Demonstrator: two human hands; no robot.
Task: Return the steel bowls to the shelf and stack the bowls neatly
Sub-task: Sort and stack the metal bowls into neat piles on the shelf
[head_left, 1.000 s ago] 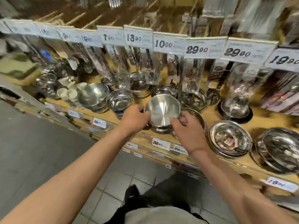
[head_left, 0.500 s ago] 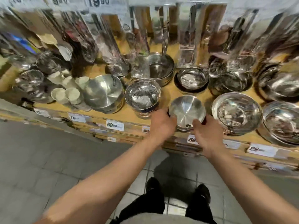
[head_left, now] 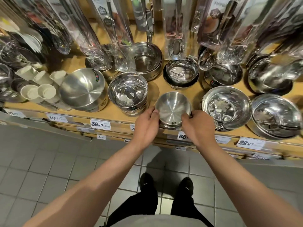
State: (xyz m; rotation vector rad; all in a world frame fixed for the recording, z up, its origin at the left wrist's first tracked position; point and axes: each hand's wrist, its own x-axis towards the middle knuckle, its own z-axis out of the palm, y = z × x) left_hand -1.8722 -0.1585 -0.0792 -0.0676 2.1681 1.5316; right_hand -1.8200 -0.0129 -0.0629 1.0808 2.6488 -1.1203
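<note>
Sitting at the front edge of the shelf (head_left: 101, 110), the small steel bowl (head_left: 173, 107) is resting on top of a short stack, tipped a little toward the person. The left hand (head_left: 146, 126) is pinching its left rim and the right hand (head_left: 193, 126) is pinching its right rim, both equally near. It looks like the bowl needs pressing straight down to sit level. A shiny bowl stack (head_left: 127, 94) is standing just beside it on the left, and a wide bowl stack (head_left: 226, 105) on the right.

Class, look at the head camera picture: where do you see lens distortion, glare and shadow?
Head view: wide-angle bending curves the shelf edge and splays the hanging packets; glare flares on the steel bowl held by the left hand and right hand; a soft shadow falls on the floor tiles.
</note>
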